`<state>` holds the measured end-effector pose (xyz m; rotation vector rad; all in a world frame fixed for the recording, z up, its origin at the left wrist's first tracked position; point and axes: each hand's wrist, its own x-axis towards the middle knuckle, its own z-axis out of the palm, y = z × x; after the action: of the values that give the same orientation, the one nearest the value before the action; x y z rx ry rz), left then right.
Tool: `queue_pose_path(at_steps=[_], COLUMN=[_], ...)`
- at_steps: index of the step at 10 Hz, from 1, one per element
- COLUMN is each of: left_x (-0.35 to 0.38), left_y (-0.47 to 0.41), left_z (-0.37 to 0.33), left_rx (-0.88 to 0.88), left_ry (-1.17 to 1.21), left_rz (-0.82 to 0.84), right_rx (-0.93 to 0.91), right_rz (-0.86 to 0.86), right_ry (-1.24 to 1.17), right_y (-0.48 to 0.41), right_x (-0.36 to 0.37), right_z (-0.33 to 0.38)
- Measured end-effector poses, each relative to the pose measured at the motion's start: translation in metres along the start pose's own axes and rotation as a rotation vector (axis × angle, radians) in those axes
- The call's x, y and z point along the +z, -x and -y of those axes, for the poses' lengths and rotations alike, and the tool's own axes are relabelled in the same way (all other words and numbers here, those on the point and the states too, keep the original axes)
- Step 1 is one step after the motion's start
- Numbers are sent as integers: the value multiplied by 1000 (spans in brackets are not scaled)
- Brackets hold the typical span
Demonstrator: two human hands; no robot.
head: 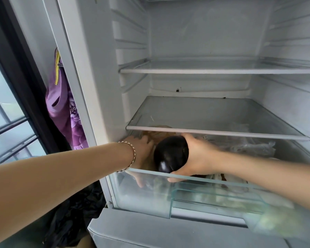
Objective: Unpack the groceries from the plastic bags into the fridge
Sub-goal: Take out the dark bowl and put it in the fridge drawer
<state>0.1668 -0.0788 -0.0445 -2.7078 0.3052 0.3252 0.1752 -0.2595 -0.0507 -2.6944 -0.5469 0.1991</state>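
Fridge shelf (pixel 213 133) overhead; right hand (pixel 199 156) grips an eggplant (pixel 170 154) over the crisper drawer (pixel 150 194), left hand (pixel 141 151) reaching inside, its grip unclear. Next, probably lower the eggplant in.

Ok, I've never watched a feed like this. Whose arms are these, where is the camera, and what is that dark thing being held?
There is no machine here. A person wears one camera on the head, and it looks down at their own two arms. They are reaching into an open fridge. The right hand grips a dark purple eggplant at the mouth of the clear drawer, just under a glass shelf. The left hand, with a bracelet on its wrist, reaches into the drawer's left side near a brownish item. Whether it grips anything is hidden. A purple cloth hangs left of the fridge.
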Motion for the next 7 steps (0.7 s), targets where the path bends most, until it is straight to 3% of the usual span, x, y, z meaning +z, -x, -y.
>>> queue_pose_path(at_steps=[2,4,7], left_x=[-14,-7,0], left_y=[8,2,-18], left_z=[-5,-1,13], left_rx=[19,-14,11], left_ry=[-71,39,179], left_rz=[57,59,-2], right_rx=[23,18,-280], right_rz=[11,40,182], right_ry=[59,141,157], right_y=[0,5,-6], right_x=[-2,-9,-26], right_z=[6,13,7])
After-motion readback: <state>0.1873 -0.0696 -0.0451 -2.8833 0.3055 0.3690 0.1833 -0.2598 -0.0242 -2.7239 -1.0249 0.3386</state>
